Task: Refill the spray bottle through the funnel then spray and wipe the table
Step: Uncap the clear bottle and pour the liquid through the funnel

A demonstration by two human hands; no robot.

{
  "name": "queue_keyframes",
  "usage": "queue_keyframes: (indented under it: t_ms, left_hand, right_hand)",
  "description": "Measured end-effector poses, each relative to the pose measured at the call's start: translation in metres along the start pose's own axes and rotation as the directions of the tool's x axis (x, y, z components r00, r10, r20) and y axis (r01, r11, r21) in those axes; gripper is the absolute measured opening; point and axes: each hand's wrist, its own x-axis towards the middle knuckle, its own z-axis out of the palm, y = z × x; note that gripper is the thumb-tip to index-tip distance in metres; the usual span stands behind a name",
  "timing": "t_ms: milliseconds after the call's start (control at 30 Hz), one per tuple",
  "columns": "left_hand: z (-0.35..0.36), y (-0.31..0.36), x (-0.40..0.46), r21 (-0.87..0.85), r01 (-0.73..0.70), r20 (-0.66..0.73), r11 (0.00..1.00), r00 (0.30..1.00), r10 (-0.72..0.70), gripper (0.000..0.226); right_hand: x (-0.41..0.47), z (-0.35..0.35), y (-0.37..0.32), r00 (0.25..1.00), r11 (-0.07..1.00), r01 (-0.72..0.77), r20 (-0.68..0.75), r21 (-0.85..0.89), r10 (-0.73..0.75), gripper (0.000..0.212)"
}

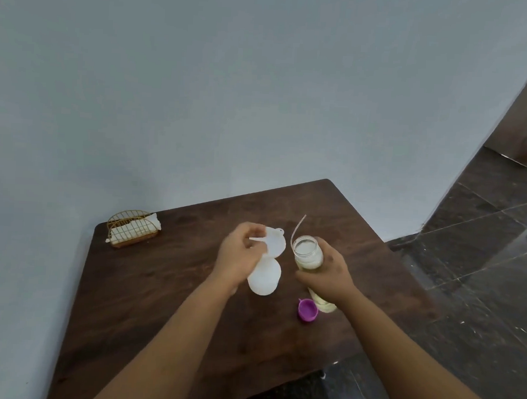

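My left hand (238,256) pinches a white translucent funnel (273,242), held tilted with its spout pointing left. Just below the funnel a white rounded container (264,278) stands on the dark wooden table (160,285), partly hidden by that hand. My right hand (325,275) grips a clear bottle (308,252) with an open mouth and pale yellowish liquid inside, leaning away from me. A thin curved tube (297,228) rises just behind the bottle's mouth; what it is attached to is hidden. A purple cap (307,309) lies on the table beside the bottle's base.
A gold wire holder (132,229) with white cloth or napkins sits at the table's far left corner, against the grey wall. The table's right edge drops to a dark tiled floor (481,271).
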Motion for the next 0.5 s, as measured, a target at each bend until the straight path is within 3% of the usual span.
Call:
queue_keyframes:
  t_ms: [100, 233, 333, 500]
  left_hand:
    - [-0.008, -0.012, 0.018, 0.0, 0.162, -0.181, 0.987, 0.97, -0.16, 0.025]
    - [0.006, -0.038, 0.027, 0.06, 0.341, -0.102, 0.938, 0.937, -0.335, 0.049]
    - [0.02, -0.049, 0.028, 0.003, 0.373, -0.056, 0.928, 0.927, -0.372, 0.053]
    - [0.029, -0.047, 0.031, 0.001, 0.331, -0.125, 0.944, 0.936, -0.329, 0.031]
  right_hand:
    - [0.021, -0.012, 0.007, 1.0, 0.999, 0.015, 0.017, -0.046, -0.014, 0.038]
    - [0.05, -0.018, 0.014, 0.993, 0.989, 0.076, 0.097, -0.126, -0.064, 0.035]
    - [0.07, -0.016, 0.023, 0.98, 0.971, 0.136, 0.171, -0.195, -0.103, 0.035]
    - [0.096, -0.011, 0.031, 0.95, 0.926, 0.24, 0.266, -0.291, -0.163, 0.034]
